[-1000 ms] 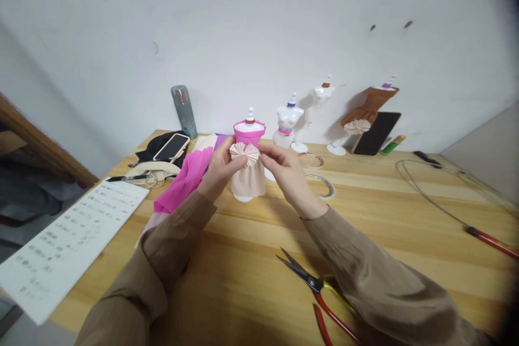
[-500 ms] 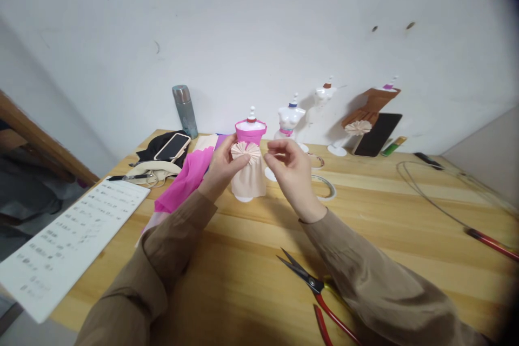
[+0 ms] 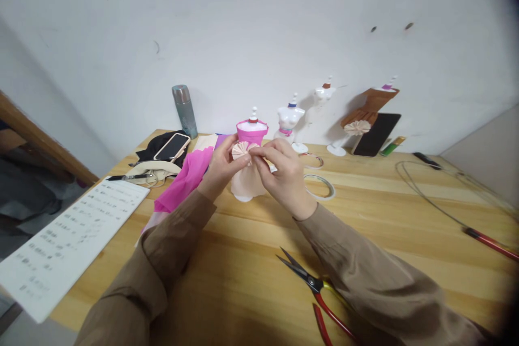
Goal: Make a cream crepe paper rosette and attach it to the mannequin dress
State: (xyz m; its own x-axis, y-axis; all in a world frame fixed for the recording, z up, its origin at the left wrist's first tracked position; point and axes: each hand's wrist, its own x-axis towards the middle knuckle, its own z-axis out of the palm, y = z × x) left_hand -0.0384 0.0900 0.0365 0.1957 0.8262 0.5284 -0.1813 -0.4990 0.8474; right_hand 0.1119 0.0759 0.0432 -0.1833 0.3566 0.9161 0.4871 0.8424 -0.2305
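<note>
A small white mannequin [image 3: 253, 126] stands upright, dressed in a bright pink strapless top [image 3: 251, 133] and a beige skirt [image 3: 245, 181]. At its waist sits a pale pleated fabric rosette [image 3: 239, 150]. My left hand [image 3: 222, 168] grips the rosette from the left, thumb across its front and fingers behind the mannequin. My right hand [image 3: 284, 173] is closed in a pinch, its fingertips against the middle of the rosette and covering its right part. Whatever is between those fingertips is hidden.
Scissors [image 3: 312, 281] lie open-bladed near my right sleeve. Tape rolls [image 3: 333, 190], other mannequins [image 3: 290, 117] and a dark tablet [image 3: 379, 134] are to the right. Pink fabric [image 3: 184, 178], a phone [image 3: 172, 147], a bottle [image 3: 185, 111] and a written sheet [image 3: 73, 243] are left.
My right hand has moved left from beside the mannequin, bringing its pinched fingertips onto the rosette. My left hand keeps its hold, almost unmoved.
</note>
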